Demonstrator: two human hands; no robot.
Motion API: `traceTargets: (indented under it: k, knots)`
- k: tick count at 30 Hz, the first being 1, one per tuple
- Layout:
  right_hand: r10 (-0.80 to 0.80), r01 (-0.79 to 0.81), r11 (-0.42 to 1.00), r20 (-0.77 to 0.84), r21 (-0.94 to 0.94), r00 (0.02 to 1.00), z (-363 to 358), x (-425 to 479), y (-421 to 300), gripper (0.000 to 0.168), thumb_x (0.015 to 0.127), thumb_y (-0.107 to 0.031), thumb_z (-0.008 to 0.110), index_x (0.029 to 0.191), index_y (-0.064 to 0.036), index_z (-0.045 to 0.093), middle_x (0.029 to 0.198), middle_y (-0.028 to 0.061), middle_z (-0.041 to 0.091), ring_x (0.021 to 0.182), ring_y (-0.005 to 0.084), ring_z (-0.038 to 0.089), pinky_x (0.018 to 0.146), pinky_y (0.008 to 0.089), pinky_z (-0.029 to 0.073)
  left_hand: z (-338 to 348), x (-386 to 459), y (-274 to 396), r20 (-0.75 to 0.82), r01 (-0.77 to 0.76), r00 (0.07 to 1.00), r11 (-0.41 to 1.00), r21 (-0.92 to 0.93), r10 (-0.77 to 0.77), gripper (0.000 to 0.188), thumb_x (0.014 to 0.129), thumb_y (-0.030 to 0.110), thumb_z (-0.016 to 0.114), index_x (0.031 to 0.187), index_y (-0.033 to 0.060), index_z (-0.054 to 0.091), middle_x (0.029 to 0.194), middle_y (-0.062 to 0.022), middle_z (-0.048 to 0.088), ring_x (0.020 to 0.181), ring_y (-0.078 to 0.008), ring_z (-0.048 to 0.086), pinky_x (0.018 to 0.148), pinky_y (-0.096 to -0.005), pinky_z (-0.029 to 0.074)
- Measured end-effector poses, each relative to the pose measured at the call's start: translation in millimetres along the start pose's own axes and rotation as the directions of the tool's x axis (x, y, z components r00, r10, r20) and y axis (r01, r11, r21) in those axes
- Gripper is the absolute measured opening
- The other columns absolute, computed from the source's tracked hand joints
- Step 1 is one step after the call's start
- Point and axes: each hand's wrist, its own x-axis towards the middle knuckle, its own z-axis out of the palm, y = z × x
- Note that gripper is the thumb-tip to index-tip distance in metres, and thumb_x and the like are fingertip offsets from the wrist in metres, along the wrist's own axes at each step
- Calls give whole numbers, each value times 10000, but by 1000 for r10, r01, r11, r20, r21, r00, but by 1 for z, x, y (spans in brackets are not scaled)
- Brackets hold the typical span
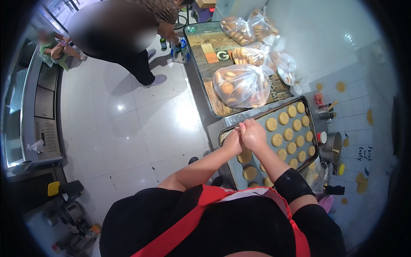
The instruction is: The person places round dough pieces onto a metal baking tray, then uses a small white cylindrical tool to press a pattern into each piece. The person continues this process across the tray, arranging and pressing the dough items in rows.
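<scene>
Over the near left part of a dark-rimmed baking tray (pixel 313 128), my left hand (pixel 232 141) and my right hand (pixel 253 133) are pressed together with curled fingers. Whether anything lies between the palms is hidden. Round pale-yellow dough pieces with fluted sides (pixel 287 134) stand in rows on the tray's grey-blue lining (pixel 261 123). My hands and right forearm cover some of these rows. Larger, browner-looking rounds (pixel 249 172) sit at the tray's near end, below my wrists.
Beyond the tray, tied clear bags of baked goods (pixel 242 85) rest on a wood-patterned board (pixel 205 69). Along the wall stand a metal pot (pixel 331 147), a red paper cup (pixel 321 137) and a small metal cup (pixel 326 112). One person (pixel 138 64) bends beside bottles; another sits on a stool.
</scene>
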Motion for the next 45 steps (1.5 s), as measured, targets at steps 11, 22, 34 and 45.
traceTargets:
  k: [11, 22, 34, 45]
  knots:
    - [160, -174, 968, 90, 178, 983, -9, 8, 5, 419, 921, -376, 460, 772, -38, 659, 711, 207, 636, 669, 399, 616, 629, 488, 477, 0, 3, -11, 34, -110, 994, 992, 62, 108, 404, 628, 124, 686, 1009, 45, 576, 1067, -164, 594, 923, -362, 570, 746, -441, 495]
    - [70, -68, 997, 62, -39, 996, -2, -4, -9, 349, 903, -329, 478, 734, -55, 612, 683, 198, 629, 632, 395, 611, 589, 486, 484, 5, -2, -14, 133, 64, 987, 980, 188, -90, 424, 818, 279, 552, 1138, 3, 509, 1081, -220, 582, 1051, -365, 538, 846, -436, 474]
    - [152, -166, 983, 163, 76, 975, -22, 10, -5, 428, 915, -367, 442, 767, -36, 670, 744, 220, 636, 739, 401, 615, 677, 494, 479, -10, 8, 11, 100, -33, 995, 988, 152, 18, 313, 791, 282, 599, 997, 47, 592, 895, -182, 646, 898, -364, 608, 715, -457, 505]
    - [116, -122, 992, 149, 27, 982, -2, 0, -6, 421, 933, -338, 416, 725, -49, 641, 734, 216, 637, 722, 403, 615, 665, 505, 476, 3, 0, -5, 103, 130, 984, 981, 144, -145, 417, 812, 320, 579, 1095, 19, 524, 973, -226, 625, 905, -410, 594, 744, -484, 478]
